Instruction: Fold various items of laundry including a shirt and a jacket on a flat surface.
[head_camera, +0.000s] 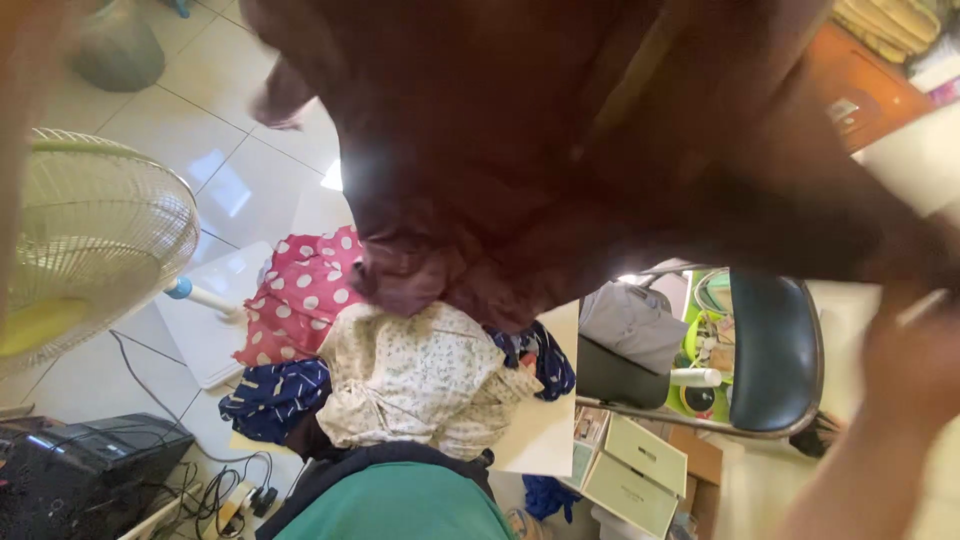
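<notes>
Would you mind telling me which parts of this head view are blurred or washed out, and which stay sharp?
Head view: the dark maroon garment held close to the lens is smeared by motion blur; the right hand is soft too. Glare whitens the floor tiles. The pile's cream floral cloth, the polka-dot cloth and the fan read fairly sharp.
</notes>
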